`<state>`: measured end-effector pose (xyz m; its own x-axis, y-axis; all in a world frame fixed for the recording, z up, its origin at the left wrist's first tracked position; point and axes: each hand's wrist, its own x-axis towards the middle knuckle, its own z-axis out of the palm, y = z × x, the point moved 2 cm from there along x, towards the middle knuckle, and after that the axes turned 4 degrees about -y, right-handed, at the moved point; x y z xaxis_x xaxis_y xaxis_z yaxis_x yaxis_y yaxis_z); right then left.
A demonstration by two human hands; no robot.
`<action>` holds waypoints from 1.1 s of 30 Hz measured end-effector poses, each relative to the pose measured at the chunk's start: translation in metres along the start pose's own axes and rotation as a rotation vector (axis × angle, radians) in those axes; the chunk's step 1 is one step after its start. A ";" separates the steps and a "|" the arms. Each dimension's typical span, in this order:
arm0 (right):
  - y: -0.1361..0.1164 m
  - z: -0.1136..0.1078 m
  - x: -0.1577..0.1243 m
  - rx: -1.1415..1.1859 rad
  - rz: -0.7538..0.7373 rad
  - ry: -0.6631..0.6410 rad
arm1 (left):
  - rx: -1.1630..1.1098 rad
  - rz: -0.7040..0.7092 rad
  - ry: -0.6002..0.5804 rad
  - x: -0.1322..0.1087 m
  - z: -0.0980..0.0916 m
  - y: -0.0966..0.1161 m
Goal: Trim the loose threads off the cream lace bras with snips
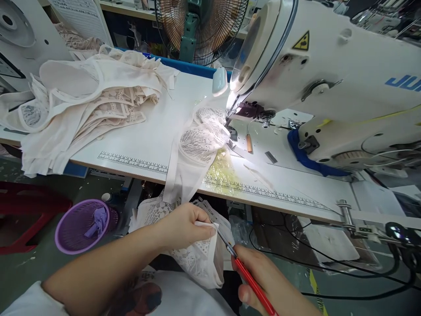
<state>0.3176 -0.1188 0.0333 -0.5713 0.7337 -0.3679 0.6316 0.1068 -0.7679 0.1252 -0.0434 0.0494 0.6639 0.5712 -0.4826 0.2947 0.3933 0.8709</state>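
Observation:
My left hand (187,226) pinches the edge of a pale lace bra (200,259) over my lap, thumb on top of the fabric. In my right hand (263,272) is a slim red-handled tool (251,281). Its narrow metal tip reaches the cloth edge beside my left thumb; whether it cuts or picks there, I cannot tell. Another lace bra piece (197,145) lies under the sewing machine's needle area, its band hanging over the table's front edge toward my lap. Part of the fabric on my lap is hidden by my left hand and forearm.
A white sewing machine (329,66) stands on the right, a fan (200,26) behind. Stacked bras (98,96) lie at the left of the white table (151,145). A wooden-handled tool (249,143) rests near the machine. Below are a purple basket (70,245) and a red stool (26,219).

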 end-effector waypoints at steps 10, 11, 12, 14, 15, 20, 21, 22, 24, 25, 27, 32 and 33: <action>0.015 0.015 0.005 0.014 0.028 0.077 | -0.015 -0.023 0.020 0.000 -0.003 0.001; 0.016 0.017 0.006 0.001 0.021 0.094 | -0.016 -0.019 0.020 0.000 -0.003 0.001; 0.018 0.018 0.007 -0.012 0.015 0.117 | -0.017 -0.015 0.020 0.000 -0.003 0.001; 0.023 0.021 0.010 -0.027 0.011 0.171 | -0.015 -0.018 0.017 0.000 -0.003 0.000; 0.025 0.021 0.011 -0.025 0.013 0.200 | -0.008 -0.019 0.017 -0.001 -0.004 0.000; 0.024 0.011 0.009 0.076 0.003 0.343 | 0.051 0.098 0.056 -0.005 -0.005 0.001; 0.021 0.008 0.007 0.116 -0.016 0.371 | 0.058 0.139 0.081 -0.006 -0.006 0.001; 0.017 0.006 0.005 0.154 -0.044 0.397 | 0.060 0.179 0.108 -0.007 -0.007 0.000; 0.008 0.005 0.003 0.192 -0.103 0.443 | 0.048 0.254 0.160 -0.009 -0.009 -0.001; 0.004 0.006 0.004 0.181 -0.122 0.463 | 0.033 0.288 0.176 -0.011 -0.011 -0.001; -0.003 0.010 0.008 0.121 -0.138 0.490 | -0.001 0.331 0.195 -0.015 -0.015 -0.002; -0.007 0.028 0.028 -0.018 -0.257 0.514 | -0.090 0.325 0.313 -0.032 -0.027 -0.008; -0.007 0.032 0.031 -0.041 -0.271 0.518 | -0.126 0.313 0.356 -0.036 -0.030 -0.010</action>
<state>0.2792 -0.1182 0.0106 -0.3906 0.9081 0.1510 0.5243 0.3542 -0.7744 0.0780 -0.0464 0.0549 0.4245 0.8783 -0.2201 0.0184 0.2347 0.9719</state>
